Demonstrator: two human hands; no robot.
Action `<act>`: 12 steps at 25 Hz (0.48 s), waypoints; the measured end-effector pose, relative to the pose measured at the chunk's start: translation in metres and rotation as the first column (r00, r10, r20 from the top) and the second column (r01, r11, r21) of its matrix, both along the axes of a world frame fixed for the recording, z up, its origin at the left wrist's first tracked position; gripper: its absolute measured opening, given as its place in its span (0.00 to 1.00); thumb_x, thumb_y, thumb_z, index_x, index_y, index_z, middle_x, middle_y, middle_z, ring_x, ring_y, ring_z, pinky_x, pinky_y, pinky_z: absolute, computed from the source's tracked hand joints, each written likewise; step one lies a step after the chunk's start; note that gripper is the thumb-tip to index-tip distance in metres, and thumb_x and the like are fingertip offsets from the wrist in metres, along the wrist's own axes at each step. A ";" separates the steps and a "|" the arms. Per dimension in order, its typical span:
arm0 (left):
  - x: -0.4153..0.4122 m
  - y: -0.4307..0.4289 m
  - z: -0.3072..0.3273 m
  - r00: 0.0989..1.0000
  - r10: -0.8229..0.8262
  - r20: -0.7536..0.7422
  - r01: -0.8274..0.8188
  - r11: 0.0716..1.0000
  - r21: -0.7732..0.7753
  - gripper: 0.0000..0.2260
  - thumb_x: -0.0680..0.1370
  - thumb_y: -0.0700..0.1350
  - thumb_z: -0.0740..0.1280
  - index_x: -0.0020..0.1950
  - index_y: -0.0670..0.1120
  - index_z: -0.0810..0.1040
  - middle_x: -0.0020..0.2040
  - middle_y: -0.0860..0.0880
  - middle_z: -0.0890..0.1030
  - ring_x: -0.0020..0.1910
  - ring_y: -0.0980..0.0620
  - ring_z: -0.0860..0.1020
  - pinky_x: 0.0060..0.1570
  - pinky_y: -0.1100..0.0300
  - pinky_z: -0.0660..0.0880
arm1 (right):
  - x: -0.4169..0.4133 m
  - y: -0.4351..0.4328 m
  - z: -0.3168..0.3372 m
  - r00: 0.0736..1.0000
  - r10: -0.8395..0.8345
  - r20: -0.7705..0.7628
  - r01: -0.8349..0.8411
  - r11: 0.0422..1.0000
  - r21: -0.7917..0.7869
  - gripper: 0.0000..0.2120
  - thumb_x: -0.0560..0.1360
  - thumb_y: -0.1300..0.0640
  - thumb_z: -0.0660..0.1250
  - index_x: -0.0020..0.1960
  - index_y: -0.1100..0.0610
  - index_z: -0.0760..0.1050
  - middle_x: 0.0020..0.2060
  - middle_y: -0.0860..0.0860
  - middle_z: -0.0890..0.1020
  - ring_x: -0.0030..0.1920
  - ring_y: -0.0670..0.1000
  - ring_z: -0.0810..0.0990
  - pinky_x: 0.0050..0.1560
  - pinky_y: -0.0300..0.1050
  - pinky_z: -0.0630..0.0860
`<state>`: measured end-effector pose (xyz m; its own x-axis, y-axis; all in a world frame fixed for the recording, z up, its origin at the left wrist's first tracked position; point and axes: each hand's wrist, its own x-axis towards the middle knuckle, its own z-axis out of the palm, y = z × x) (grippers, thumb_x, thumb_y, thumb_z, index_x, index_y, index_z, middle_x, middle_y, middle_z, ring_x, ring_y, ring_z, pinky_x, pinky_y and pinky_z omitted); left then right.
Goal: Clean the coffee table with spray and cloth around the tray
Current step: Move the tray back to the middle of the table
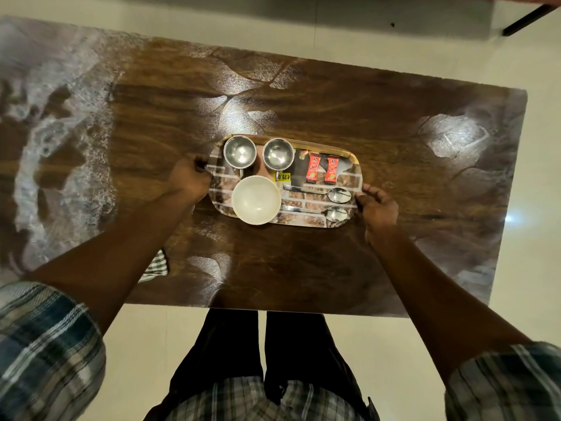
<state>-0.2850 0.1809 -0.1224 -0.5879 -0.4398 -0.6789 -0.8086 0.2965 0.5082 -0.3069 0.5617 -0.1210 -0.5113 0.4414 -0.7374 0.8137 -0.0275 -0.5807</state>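
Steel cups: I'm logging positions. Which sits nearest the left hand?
The steel cup at the tray's left end, by the left hand; the other stands beside the sachets.

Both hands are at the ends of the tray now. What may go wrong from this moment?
If the tray tilts when lifted, the loose steel cups, white bowl and spoons may slide off.
The table has wet spray streaks, so a dragged tray could smear them.
The right hand holds only the rim; that grip may slip.

Wooden coffee table (334, 268), tray (349, 173), seemingly checked cloth (156, 264)
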 end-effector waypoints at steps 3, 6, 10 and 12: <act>0.007 -0.006 0.004 0.999 0.045 0.011 -0.044 0.999 -0.029 0.06 0.77 0.40 0.73 0.51 0.50 0.82 0.51 0.43 0.88 0.51 0.41 0.87 0.57 0.45 0.85 | 0.009 0.000 0.007 1.000 0.009 -0.012 -0.009 0.999 0.040 0.12 0.82 0.66 0.69 0.66 0.61 0.79 0.52 0.53 0.87 0.44 0.46 0.86 0.36 0.34 0.81; 0.019 -0.005 0.027 0.977 0.214 -0.001 -0.213 0.975 0.061 0.11 0.80 0.37 0.71 0.43 0.52 0.78 0.43 0.45 0.84 0.37 0.46 0.82 0.43 0.50 0.82 | 0.034 -0.006 0.027 0.998 0.046 -0.050 -0.042 0.996 0.081 0.13 0.83 0.65 0.68 0.67 0.60 0.79 0.53 0.52 0.86 0.45 0.44 0.83 0.39 0.33 0.81; 0.051 0.005 0.067 0.964 0.256 -0.074 -0.241 0.956 0.169 0.12 0.83 0.36 0.69 0.46 0.52 0.79 0.42 0.49 0.82 0.35 0.53 0.77 0.38 0.57 0.76 | 0.086 -0.028 0.055 0.991 0.091 -0.094 -0.088 0.995 0.039 0.14 0.83 0.64 0.68 0.68 0.60 0.80 0.59 0.55 0.86 0.51 0.48 0.83 0.53 0.46 0.81; 0.068 0.003 0.089 0.964 0.256 -0.073 -0.229 0.939 0.257 0.13 0.83 0.34 0.69 0.46 0.52 0.80 0.43 0.50 0.82 0.40 0.53 0.78 0.38 0.58 0.75 | 0.110 -0.047 0.072 0.987 0.095 -0.130 -0.090 0.995 0.038 0.13 0.82 0.64 0.69 0.66 0.58 0.81 0.57 0.54 0.86 0.53 0.49 0.84 0.60 0.53 0.82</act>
